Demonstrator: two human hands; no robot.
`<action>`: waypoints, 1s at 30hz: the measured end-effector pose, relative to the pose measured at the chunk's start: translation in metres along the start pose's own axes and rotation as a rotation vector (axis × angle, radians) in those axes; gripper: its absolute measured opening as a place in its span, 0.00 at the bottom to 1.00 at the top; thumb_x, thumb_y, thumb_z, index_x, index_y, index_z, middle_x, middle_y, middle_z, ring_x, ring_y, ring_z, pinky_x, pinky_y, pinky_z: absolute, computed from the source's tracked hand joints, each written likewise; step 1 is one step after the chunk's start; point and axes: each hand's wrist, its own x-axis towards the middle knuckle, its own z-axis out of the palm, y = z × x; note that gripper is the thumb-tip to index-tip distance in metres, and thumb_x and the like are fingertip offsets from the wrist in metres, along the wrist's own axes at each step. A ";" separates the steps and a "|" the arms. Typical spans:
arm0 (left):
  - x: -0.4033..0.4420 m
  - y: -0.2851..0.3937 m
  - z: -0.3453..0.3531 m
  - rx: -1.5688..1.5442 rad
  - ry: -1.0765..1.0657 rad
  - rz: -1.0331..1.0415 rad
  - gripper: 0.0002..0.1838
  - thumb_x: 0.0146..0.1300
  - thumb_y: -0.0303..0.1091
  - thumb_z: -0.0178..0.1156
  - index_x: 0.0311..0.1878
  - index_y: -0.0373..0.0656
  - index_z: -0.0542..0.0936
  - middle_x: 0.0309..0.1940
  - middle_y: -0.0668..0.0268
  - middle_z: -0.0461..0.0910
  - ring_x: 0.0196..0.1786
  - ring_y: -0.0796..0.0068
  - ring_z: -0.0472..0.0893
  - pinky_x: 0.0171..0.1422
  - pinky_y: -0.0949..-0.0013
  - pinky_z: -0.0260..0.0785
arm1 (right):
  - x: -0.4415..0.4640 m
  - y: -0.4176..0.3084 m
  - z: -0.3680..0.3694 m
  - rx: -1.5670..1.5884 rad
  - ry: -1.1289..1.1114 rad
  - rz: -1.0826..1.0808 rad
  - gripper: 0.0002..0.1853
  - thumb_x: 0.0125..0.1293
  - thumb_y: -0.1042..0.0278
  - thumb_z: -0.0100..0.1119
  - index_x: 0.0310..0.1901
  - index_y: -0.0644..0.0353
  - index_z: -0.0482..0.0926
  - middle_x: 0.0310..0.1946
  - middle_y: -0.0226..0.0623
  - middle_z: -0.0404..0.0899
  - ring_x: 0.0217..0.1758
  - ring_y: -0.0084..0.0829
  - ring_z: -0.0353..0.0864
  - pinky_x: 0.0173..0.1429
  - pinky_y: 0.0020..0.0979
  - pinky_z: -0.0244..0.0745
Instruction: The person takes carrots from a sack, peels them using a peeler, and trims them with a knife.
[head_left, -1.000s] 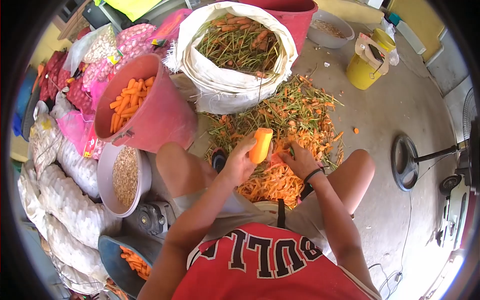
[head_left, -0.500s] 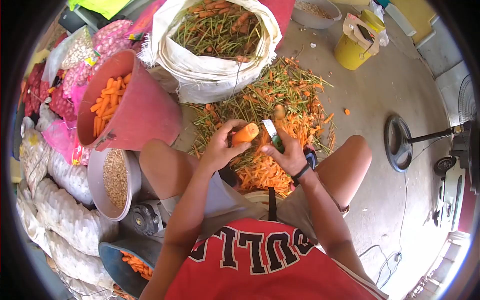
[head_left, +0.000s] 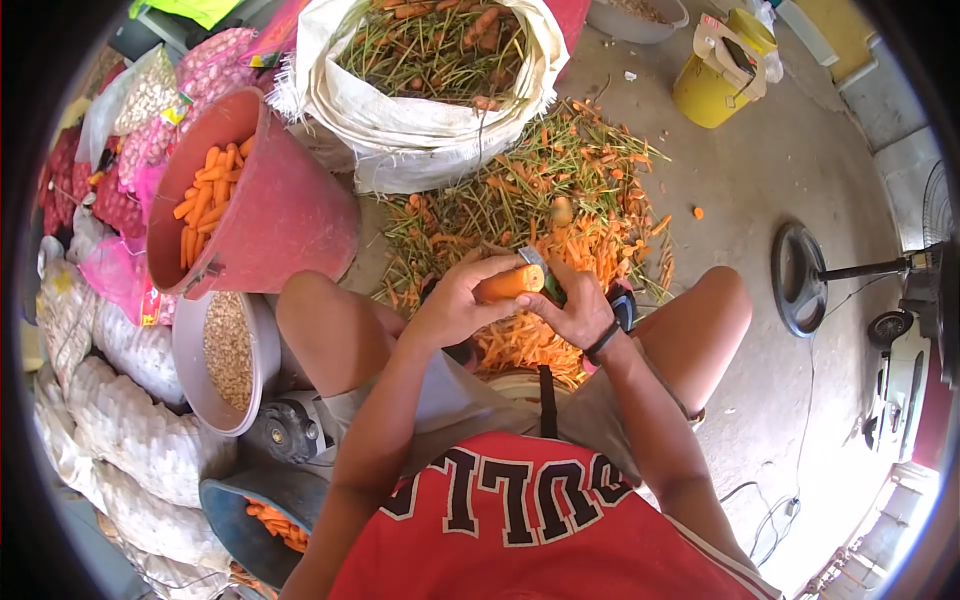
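Note:
My left hand (head_left: 455, 300) is wrapped round a peeled orange carrot (head_left: 508, 284) above the peelings. My right hand (head_left: 580, 308) grips a green-handled tool (head_left: 552, 288), and its metal blade lies against the end of the carrot. The right thumb touches the carrot's end. Beneath both hands is a heap of orange peelings (head_left: 530, 345), with green stalks and carrot tops (head_left: 520, 200) spread on the floor beyond it.
A white sack (head_left: 420, 150) of untrimmed carrots stands ahead. To the left are a red bucket (head_left: 300, 215) of peeled carrots, a basin (head_left: 265, 350), a blue tub (head_left: 225, 515) and sacks (head_left: 150, 430). A yellow bucket (head_left: 705, 90) and a fan base (head_left: 798, 280) are at right.
The view has shifted. My hands have come closer together, and the blade, apart from the carrot half a second ago, now meets its end.

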 end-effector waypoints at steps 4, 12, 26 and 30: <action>0.001 -0.003 0.002 0.022 0.013 0.033 0.26 0.55 0.28 0.69 0.59 0.41 0.78 0.53 0.58 0.76 0.55 0.63 0.76 0.63 0.64 0.67 | -0.005 0.001 0.009 0.009 0.097 -0.088 0.25 0.66 0.46 0.62 0.34 0.68 0.78 0.15 0.50 0.71 0.20 0.49 0.73 0.28 0.42 0.67; 0.011 -0.004 0.010 -0.273 0.183 -0.026 0.25 0.57 0.26 0.67 0.59 0.44 0.74 0.51 0.64 0.77 0.54 0.71 0.77 0.60 0.67 0.69 | -0.010 0.013 0.012 0.134 0.156 -0.011 0.24 0.66 0.47 0.63 0.37 0.67 0.78 0.17 0.45 0.73 0.20 0.39 0.76 0.27 0.37 0.68; -0.010 -0.010 0.042 -1.376 0.241 -0.239 0.22 0.68 0.44 0.62 0.58 0.40 0.73 0.53 0.61 0.80 0.55 0.69 0.81 0.57 0.59 0.75 | -0.001 0.013 0.029 0.494 0.236 -0.116 0.35 0.58 0.38 0.67 0.51 0.67 0.76 0.28 0.37 0.79 0.33 0.27 0.78 0.40 0.31 0.73; -0.012 -0.007 0.041 -1.355 0.242 -0.234 0.23 0.68 0.44 0.62 0.58 0.40 0.72 0.53 0.61 0.80 0.55 0.69 0.81 0.57 0.59 0.76 | 0.001 0.010 0.033 0.542 0.325 -0.208 0.34 0.58 0.39 0.68 0.49 0.68 0.76 0.26 0.35 0.79 0.29 0.23 0.76 0.35 0.29 0.71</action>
